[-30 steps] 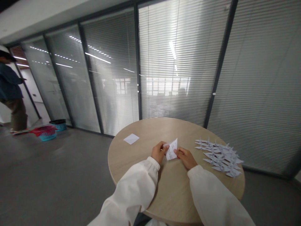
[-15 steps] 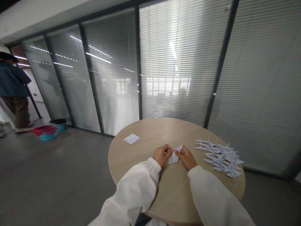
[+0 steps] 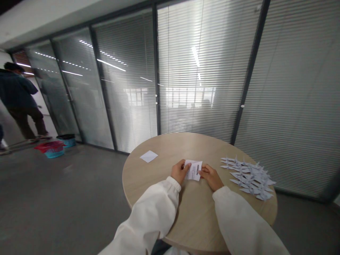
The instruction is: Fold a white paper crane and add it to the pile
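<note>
Between my hands is a small sheet of white paper [image 3: 193, 171] with printed text on its upper face, held above the round table. My left hand [image 3: 180, 171] pinches its left edge, thumb on top. At the right edge, my right hand [image 3: 210, 176] grips it between thumb and fingers. To the left lies a flat white paper square [image 3: 149, 156]. Several folded white paper cranes [image 3: 252, 177] sit grouped on the right side of the table.
The round wooden table [image 3: 191, 212] stands by a glass partition with blinds [image 3: 199, 71]. On the floor at left are a blue basin with red cloth or plastic [image 3: 54, 150] and a dark-topped blue bucket [image 3: 67, 140]. A person [image 3: 20, 95] walks at far left.
The paper was folded into a pointed shape and is now opened out into a flatter, rectangular piece showing print. The person at far left has moved slightly to the right.
</note>
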Motion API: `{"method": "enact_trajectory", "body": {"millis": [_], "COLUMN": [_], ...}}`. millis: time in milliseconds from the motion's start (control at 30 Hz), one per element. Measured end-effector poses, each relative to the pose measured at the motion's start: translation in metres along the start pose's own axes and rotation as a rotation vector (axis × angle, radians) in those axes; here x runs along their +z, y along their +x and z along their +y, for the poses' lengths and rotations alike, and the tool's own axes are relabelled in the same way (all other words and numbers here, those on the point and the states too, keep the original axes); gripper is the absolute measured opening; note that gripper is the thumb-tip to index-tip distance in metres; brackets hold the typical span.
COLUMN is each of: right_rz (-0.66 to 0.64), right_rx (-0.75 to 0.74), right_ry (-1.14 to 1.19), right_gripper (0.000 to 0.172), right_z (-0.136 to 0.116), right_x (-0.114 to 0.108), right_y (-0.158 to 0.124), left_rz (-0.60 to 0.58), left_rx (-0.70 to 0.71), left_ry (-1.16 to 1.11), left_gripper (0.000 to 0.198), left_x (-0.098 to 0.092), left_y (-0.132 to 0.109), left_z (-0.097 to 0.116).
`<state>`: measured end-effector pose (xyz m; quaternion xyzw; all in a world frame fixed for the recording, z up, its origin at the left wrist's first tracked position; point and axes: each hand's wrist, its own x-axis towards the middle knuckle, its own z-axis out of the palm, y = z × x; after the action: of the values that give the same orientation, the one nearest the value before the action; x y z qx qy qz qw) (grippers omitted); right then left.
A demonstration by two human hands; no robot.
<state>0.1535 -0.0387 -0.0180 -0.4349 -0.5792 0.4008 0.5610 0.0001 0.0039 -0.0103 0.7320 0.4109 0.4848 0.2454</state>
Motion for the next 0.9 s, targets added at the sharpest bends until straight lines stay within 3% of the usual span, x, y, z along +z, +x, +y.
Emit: {"method": "enact_trajectory", "body": {"millis": [367, 700, 900], "right_rz": [-0.035, 0.129, 0.144], "right_rx": [-0.030, -0.085, -0.104], "right_ry": [0.043, -0.003, -0.076], "right_gripper": [0.027, 0.034, 0.036], "right_z": [0.012, 0.006, 0.008], "right_x": [-0.009, -0.008, -0.009], "right_y": [0.003, 0.002, 0.002], "left_rz": [-0.019, -0.174, -0.142], "left_rx": [-0.197, -0.273, -0.275], "left_ry": [-0.438, -0.554, -0.519], "left_gripper": [0.034, 0.036, 0.038], "left_x": [0.003, 0.005, 0.006], "left_y": [0.005, 0.002, 0.004], "left_z": [-0.008, -0.004, -0.007]}}
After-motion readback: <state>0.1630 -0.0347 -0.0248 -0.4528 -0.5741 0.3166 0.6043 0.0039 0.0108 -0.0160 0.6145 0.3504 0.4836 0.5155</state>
